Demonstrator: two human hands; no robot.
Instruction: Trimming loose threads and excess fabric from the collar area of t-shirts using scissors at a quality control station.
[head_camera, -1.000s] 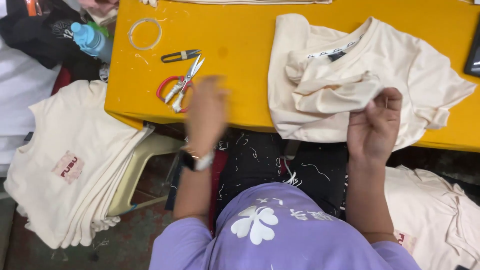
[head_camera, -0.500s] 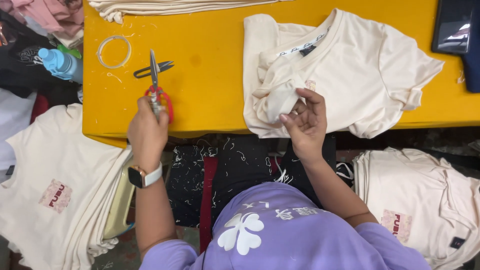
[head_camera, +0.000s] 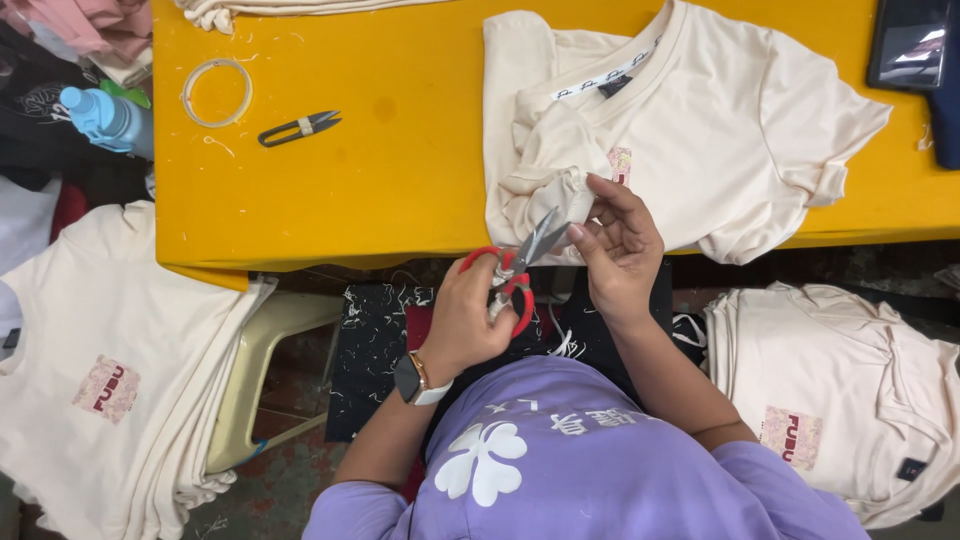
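In the head view, the left hand has come off the yellow table and now grips the red-handled scissors, fingers closed through the loops, blades slightly parted and pointing up at the shirt; half a second ago that hand was only reaching for them beside the thread snips, which stay where they were near the tape ring. The right hand has kept its place on the cream shirt, which lies spread on the table with its lower edge over the near side; thumb and fingers pinch a bunched fold of the hem just by the blade tips. As I read it, tool and cloth have now met, so trimming at that fold is the step in hand. No real containers show: a blue bottle lies capped off the table's left end, contents hidden. Finished-looking shirts sit in a left pile and a right pile, and a dark phone rests on the far right corner.
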